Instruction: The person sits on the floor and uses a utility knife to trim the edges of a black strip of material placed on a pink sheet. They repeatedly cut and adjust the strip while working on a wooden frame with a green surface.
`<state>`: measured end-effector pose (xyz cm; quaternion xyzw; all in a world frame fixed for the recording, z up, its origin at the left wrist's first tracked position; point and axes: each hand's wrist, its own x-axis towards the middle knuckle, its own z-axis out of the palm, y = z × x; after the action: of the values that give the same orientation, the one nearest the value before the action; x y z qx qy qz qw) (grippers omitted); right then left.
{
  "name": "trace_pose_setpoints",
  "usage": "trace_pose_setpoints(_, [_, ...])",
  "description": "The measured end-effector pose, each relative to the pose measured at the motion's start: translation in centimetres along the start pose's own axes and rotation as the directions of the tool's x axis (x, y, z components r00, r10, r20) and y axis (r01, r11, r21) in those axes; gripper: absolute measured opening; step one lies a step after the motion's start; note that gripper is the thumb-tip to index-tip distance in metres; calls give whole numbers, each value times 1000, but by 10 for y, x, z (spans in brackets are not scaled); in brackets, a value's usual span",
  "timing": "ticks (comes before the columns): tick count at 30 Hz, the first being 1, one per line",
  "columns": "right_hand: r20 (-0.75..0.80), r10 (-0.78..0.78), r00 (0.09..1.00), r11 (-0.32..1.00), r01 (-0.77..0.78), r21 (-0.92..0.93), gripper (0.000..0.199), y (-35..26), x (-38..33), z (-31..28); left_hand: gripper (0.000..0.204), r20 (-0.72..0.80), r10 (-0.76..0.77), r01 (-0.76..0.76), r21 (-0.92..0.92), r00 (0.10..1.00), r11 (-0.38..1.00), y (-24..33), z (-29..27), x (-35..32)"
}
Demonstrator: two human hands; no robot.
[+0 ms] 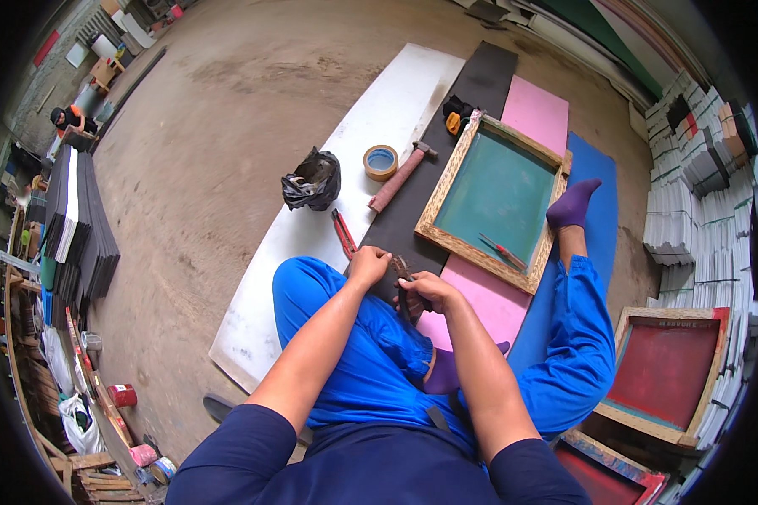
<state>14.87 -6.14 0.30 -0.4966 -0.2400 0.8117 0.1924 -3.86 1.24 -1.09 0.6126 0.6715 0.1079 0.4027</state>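
Observation:
My right hand is closed around the dark handles of a hand tool with a rusty-brown head, which looks like pliers. Beside that head the fingers of my left hand are pinched together; whatever is between them is too small to make out. Past my hands lies a wooden frame with a green mesh screen, and a thin red-handled tool rests on its near right corner. A red utility knife lies just beyond my left hand. Farther off is a hammer with a wrapped reddish handle.
A tape roll and a black plastic bag rest on the white board. A yellow-and-black tool sits behind the frame. Red screen frames and stacked white bundles stand right. Another person sits far left.

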Motion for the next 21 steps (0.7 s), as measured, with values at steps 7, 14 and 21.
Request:
trace_pose_setpoints(7, [-214,-65,975,968,10,-252,28,3,-2,-8,33,-132,88,-50,271,987,961,31,-7,-24])
trace_pose_setpoints(14, [-542,-173,823,962,23,-272,28,5,-17,-35,30,1,359,-344,286,933,894,35,14,-25])
trace_pose_setpoints(21, [-648,-235,725,883,-119,-454,37,-19,-33,-30,30,62,309,-314,272,949,910,39,12,-24])
